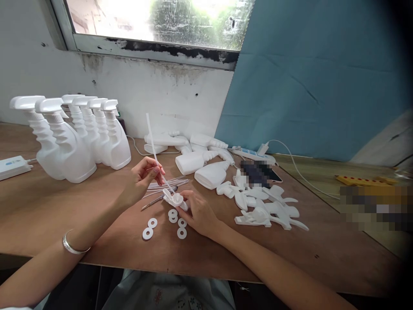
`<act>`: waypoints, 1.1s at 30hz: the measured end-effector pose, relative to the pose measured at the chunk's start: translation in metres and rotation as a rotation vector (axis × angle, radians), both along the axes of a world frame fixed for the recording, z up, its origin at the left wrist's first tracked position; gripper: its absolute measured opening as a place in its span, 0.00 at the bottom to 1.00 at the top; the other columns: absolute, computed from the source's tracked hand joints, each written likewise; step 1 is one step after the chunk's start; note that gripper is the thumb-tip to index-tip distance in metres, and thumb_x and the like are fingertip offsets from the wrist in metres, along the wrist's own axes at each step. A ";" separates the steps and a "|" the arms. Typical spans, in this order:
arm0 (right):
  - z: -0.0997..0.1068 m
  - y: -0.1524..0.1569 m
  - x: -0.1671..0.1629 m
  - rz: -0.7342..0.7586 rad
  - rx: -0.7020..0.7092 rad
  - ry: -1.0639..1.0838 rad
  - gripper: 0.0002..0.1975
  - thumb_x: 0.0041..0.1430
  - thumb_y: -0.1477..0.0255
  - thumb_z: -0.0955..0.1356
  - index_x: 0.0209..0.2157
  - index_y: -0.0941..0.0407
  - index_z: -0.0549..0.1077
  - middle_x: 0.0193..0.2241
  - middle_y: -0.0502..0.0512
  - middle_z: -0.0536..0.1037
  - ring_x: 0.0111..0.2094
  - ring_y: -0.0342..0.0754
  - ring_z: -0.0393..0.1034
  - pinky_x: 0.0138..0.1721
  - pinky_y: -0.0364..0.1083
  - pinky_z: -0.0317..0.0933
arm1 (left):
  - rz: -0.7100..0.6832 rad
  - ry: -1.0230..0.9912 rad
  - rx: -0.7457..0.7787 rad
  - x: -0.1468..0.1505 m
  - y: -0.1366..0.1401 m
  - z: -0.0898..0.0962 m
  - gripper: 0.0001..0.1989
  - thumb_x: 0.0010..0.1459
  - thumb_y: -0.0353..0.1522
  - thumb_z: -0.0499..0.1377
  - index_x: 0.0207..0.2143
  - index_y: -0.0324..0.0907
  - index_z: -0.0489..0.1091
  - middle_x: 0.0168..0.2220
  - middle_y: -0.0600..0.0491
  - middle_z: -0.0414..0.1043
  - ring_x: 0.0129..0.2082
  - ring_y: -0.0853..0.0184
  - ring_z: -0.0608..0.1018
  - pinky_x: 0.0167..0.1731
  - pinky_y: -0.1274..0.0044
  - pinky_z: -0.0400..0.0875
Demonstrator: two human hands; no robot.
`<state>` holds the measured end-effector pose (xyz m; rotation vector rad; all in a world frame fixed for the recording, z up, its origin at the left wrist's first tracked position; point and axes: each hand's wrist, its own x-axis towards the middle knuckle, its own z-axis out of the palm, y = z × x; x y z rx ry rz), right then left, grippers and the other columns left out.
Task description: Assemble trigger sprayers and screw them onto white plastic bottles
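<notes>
My left hand (146, 176) pinches a thin white plastic tube (151, 134), which slants up and away. Its lower end meets a white trigger spray head (176, 199); whether it sits inside the opening I cannot tell. Closed round the spray head is my right hand (200, 211), holding it above the table. Several flat white ring washers (152, 223) lie just below my hands. Behind them are a bundle of loose tubes (167, 184) and a screwdriver-like metal tool (153, 201), partly covered.
White bottles with spray heads (77, 159) stand at the left. Bottles without heads (211, 174) lie at the back middle, and loose spray heads (269, 206) are piled at the right. A power strip (253, 155) and a cable are behind the pile. The brown table's front edge runs near me.
</notes>
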<state>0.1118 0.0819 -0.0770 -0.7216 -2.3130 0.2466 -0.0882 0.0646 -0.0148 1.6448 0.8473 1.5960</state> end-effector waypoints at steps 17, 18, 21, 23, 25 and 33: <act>0.000 0.000 0.000 0.011 0.013 0.011 0.12 0.54 0.72 0.63 0.41 0.56 0.60 0.35 0.57 0.72 0.37 0.50 0.68 0.37 0.49 0.63 | 0.014 0.082 0.008 0.000 0.000 -0.004 0.07 0.56 0.34 0.55 0.33 0.39 0.61 0.29 0.53 0.68 0.24 0.72 0.73 0.26 0.76 0.70; 0.000 0.000 0.000 0.011 0.014 0.013 0.12 0.54 0.72 0.63 0.41 0.56 0.60 0.35 0.57 0.72 0.37 0.50 0.68 0.37 0.49 0.63 | 0.011 0.082 0.006 0.001 -0.001 -0.004 0.07 0.56 0.34 0.55 0.33 0.39 0.62 0.29 0.54 0.68 0.24 0.72 0.73 0.26 0.76 0.70; 0.000 0.000 0.000 0.009 0.014 0.022 0.12 0.54 0.72 0.63 0.41 0.56 0.60 0.35 0.57 0.72 0.37 0.50 0.68 0.37 0.49 0.63 | -0.012 0.081 -0.008 0.004 -0.003 -0.004 0.07 0.55 0.34 0.56 0.34 0.40 0.62 0.30 0.54 0.67 0.25 0.72 0.73 0.27 0.76 0.70; -0.001 0.000 0.000 0.008 0.012 0.022 0.12 0.54 0.72 0.63 0.41 0.56 0.60 0.35 0.57 0.72 0.37 0.51 0.68 0.37 0.49 0.63 | -0.012 0.103 -0.021 0.008 -0.005 -0.007 0.08 0.54 0.33 0.57 0.34 0.40 0.62 0.30 0.54 0.68 0.25 0.72 0.73 0.28 0.77 0.71; 0.000 0.000 -0.001 0.010 0.008 0.019 0.12 0.54 0.72 0.63 0.41 0.56 0.60 0.35 0.57 0.72 0.36 0.51 0.68 0.37 0.49 0.63 | 0.009 0.174 -0.025 0.012 -0.007 -0.010 0.07 0.53 0.33 0.57 0.34 0.39 0.64 0.30 0.53 0.69 0.26 0.71 0.74 0.28 0.78 0.71; 0.000 0.001 -0.001 0.015 -0.004 0.031 0.12 0.54 0.73 0.63 0.41 0.56 0.60 0.35 0.57 0.72 0.37 0.50 0.68 0.37 0.49 0.64 | 0.135 0.451 0.017 0.018 -0.007 -0.018 0.10 0.55 0.35 0.55 0.36 0.38 0.70 0.32 0.49 0.74 0.30 0.67 0.75 0.32 0.76 0.70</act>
